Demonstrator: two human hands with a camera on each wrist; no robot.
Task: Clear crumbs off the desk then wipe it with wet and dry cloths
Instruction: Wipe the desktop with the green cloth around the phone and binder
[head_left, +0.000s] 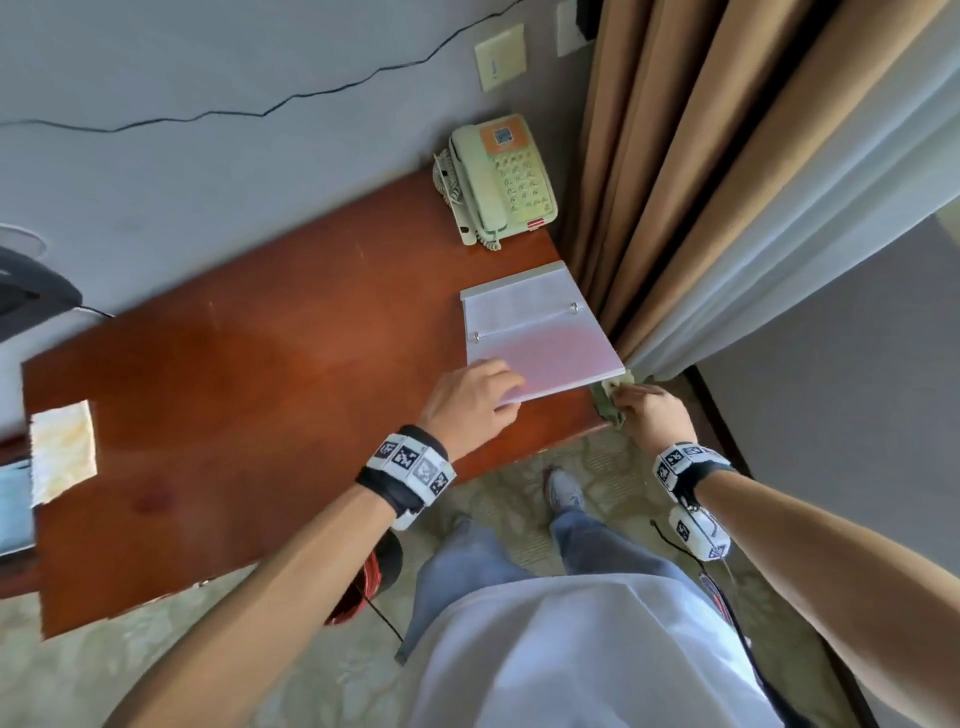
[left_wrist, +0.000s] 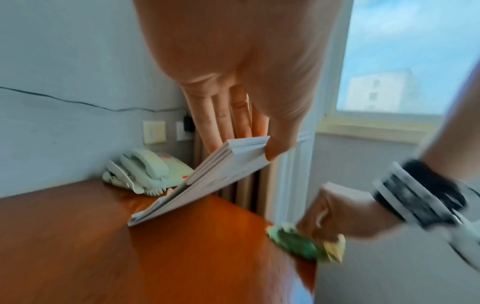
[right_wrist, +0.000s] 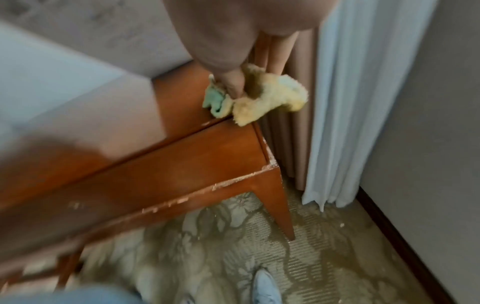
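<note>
The reddish-brown desk (head_left: 260, 389) carries a white ring binder (head_left: 540, 332) at its right end. My left hand (head_left: 498, 395) pinches the binder's near edge, thumb under and fingers on top. In the left wrist view the binder (left_wrist: 207, 185) tilts up off the wood on that side. My right hand (head_left: 649, 410) grips a bunched green and yellow cloth (head_left: 608, 405) at the desk's near right corner. In the right wrist view this cloth (right_wrist: 267, 98) lies on the desk edge (right_wrist: 182, 164) and hangs partly over it. A second, pale yellow cloth (head_left: 62, 452) lies flat at the desk's left end.
A cream telephone (head_left: 498, 182) stands at the back right corner. Tan and white curtains (head_left: 701, 182) hang right beside the desk's right end. A dark device (head_left: 31, 291) sits at the far left. Patterned carpet (right_wrist: 311, 267) and my shoes are below.
</note>
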